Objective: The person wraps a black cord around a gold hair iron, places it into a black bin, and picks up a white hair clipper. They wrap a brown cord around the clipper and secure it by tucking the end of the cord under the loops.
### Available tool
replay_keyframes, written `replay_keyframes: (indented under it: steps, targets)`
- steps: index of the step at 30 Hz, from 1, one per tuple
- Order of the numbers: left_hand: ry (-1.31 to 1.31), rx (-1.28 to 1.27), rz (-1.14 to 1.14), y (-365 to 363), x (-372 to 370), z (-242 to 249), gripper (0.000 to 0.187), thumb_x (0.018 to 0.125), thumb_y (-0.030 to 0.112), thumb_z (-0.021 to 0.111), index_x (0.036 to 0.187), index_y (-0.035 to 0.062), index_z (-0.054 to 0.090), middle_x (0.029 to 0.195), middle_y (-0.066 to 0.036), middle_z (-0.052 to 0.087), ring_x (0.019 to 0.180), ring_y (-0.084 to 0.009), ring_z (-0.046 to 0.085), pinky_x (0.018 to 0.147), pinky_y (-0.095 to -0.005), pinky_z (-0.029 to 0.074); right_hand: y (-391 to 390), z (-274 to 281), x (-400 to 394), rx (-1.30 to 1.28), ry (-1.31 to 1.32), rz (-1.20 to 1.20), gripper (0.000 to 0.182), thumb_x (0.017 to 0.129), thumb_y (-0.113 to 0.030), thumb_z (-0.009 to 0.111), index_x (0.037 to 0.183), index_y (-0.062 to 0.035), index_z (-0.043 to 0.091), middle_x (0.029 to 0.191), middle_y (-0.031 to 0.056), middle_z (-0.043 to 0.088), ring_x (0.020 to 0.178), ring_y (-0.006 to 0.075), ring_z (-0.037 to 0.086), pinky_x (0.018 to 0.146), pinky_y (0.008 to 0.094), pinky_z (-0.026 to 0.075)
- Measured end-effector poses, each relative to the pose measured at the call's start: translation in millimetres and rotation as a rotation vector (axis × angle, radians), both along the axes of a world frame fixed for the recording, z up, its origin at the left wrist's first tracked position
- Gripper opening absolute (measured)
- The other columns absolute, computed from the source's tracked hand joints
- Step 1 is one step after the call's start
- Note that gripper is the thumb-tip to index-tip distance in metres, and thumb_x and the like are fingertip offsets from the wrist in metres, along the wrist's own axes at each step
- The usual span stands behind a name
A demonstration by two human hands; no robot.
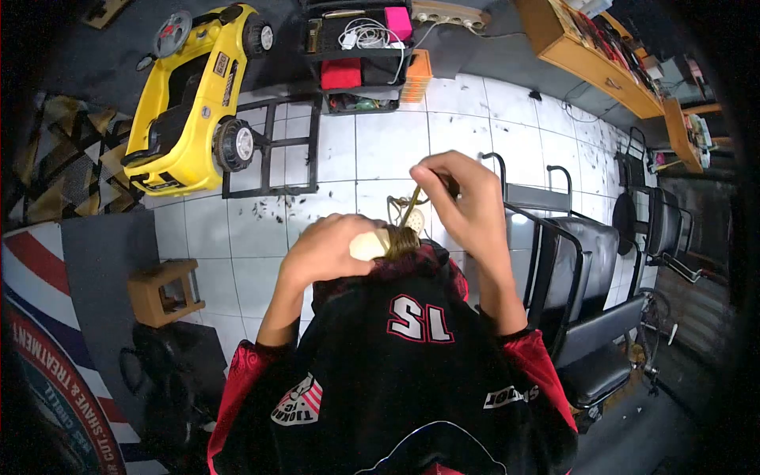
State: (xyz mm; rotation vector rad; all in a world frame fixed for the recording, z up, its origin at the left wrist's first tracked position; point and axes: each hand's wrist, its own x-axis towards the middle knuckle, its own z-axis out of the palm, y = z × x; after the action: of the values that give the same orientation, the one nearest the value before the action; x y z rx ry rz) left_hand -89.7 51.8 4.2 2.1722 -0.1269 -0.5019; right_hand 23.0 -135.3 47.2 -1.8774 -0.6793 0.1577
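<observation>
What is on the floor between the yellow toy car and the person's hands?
In the head view, a black metal frame lies on the white tiles, with scattered dark hair clippings nearer the left hand.

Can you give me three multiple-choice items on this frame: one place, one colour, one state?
1. Where is the toy car? A left of the hands, on the floor; B on the black chair; C on the wooden shelf.
2. What colour is the toy car? A red; B yellow; C blue.
3. What is the left hand doing? A hanging free; B gripping a pale handle with dark bristles; C resting flat on the floor.

A: it lies on the grey floor at upper left.
B: its body is yellow.
B: the fingers wrap the brush while the right hand pinches a thin stick above it.
</observation>
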Motion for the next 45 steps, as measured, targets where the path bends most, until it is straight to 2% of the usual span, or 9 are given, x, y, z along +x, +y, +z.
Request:
replay_keyframes:
  steps: [7, 11, 16, 20, 24, 29, 33, 36, 45]
  targets:
    - [-0.125, -0.144, -0.126, -13.6, -3.0, 13.1, 0.056, 0.065, 0.020, 0.071, 0.116, 0.0028, 0.058, 0.102, -0.018, 0.067, 0.091, -0.0383, 0.064, 0.079, -0.0412, 0.051, 18.7, -56.2, 15.6, -0.151, -0.002, 0.048, 0.020, 0.084, -0.017, 0.073, 0.086, 0.0026, 0.070, 0.067, 0.0112, 0.063, 0.054, 0.0119, 0.051, 0.051, 0.0280, 0.041]
    - [0.017, -0.251, 0.145, -11.3, -11.2, 26.4, 0.062, 0.066, 0.015, 0.075, 0.122, 0.0053, 0.049, 0.106, -0.019, 0.067, 0.090, -0.0387, 0.066, 0.077, -0.0405, 0.052, 20.5, -86.6, 12.5, -0.149, 0.245, 0.153, 0.022, 0.087, -0.019, 0.071, 0.086, 0.0037, 0.070, 0.067, 0.0077, 0.065, 0.058, 0.0096, 0.053, 0.054, 0.0265, 0.043]
    - [-0.019, -0.240, 0.191, -8.8, -8.8, 37.2, 0.051, 0.064, 0.014, 0.078, 0.109, 0.0030, 0.057, 0.105, -0.018, 0.068, 0.089, -0.0338, 0.068, 0.079, -0.0381, 0.052, 14.4, -120.2, 9.0, -0.074, 0.432, 0.255, 0.023, 0.088, -0.021, 0.070, 0.088, 0.0012, 0.070, 0.063, 0.0050, 0.062, 0.058, 0.0106, 0.052, 0.056, 0.0299, 0.044]
    - [-0.212, -0.324, 0.326, -13.6, -7.5, 28.9, 0.043, 0.063, 0.011, 0.080, 0.100, 0.0004, 0.061, 0.105, -0.017, 0.068, 0.090, -0.0287, 0.069, 0.081, -0.0339, 0.052, -0.4, -121.8, -0.7, 0.024, 0.334, 0.568, 0.022, 0.087, -0.015, 0.067, 0.099, 0.0024, 0.065, 0.088, 0.0096, 0.067, 0.078, 0.0159, 0.060, 0.071, 0.0305, 0.048]
    - [-0.409, -0.262, 0.369, -11.7, 2.3, 28.4, 0.045, 0.067, 0.010, 0.079, 0.105, -0.0003, 0.059, 0.105, -0.016, 0.068, 0.094, -0.0220, 0.068, 0.083, -0.0308, 0.052, -6.3, -129.8, -35.2, 0.162, 0.603, 0.271, 0.036, 0.085, -0.006, 0.064, 0.119, 0.0007, 0.054, 0.108, 0.0128, 0.064, 0.102, 0.0199, 0.062, 0.089, 0.0320, 0.049]
    - [-0.248, -0.428, 0.525, -9.4, 6.4, 34.6, 0.057, 0.066, 0.001, 0.080, 0.117, -0.0022, 0.054, 0.108, -0.010, 0.065, 0.100, -0.0127, 0.060, 0.088, -0.0276, 0.048, -0.3, -115.9, -46.5, 0.348, 0.392, 0.128, 0.032, 0.084, -0.004, 0.068, 0.113, 0.0016, 0.058, 0.104, 0.0144, 0.065, 0.096, 0.0213, 0.064, 0.083, 0.0311, 0.050]
    - [-0.252, -0.441, 0.556, -9.3, 10.7, 36.3, 0.061, 0.067, 0.000, 0.079, 0.122, -0.0020, 0.052, 0.109, -0.010, 0.064, 0.102, -0.0131, 0.060, 0.089, -0.0280, 0.048, 4.1, -100.6, -44.1, 0.100, -0.013, -0.002, 0.014, 0.081, 0.000, 0.069, 0.094, 0.0040, 0.066, 0.091, 0.0161, 0.062, 0.082, 0.0283, 0.064, 0.071, 0.0324, 0.050]
    - [-0.233, -0.456, 0.589, -8.4, 10.4, 37.4, 0.060, 0.068, -0.001, 0.079, 0.122, -0.0022, 0.051, 0.110, -0.010, 0.064, 0.103, -0.0134, 0.059, 0.090, -0.0283, 0.048, 6.6, -106.7, -40.3, 0.059, -0.168, -0.135, 0.017, 0.079, 0.002, 0.071, 0.095, 0.0040, 0.065, 0.087, 0.0132, 0.059, 0.077, 0.0244, 0.062, 0.067, 0.0321, 0.050]
    - [-0.257, -0.537, 0.615, 0.1, 11.6, 28.1, 0.062, 0.071, -0.002, 0.078, 0.126, -0.0040, 0.050, 0.115, -0.011, 0.062, 0.107, -0.0138, 0.058, 0.092, -0.0282, 0.048, 12.0, -104.2, -32.3, 0.111, 0.003, -0.012, 0.008, 0.085, 0.000, 0.068, 0.091, 0.0044, 0.064, 0.082, 0.0120, 0.062, 0.066, 0.0172, 0.064, 0.057, 0.0288, 0.050]
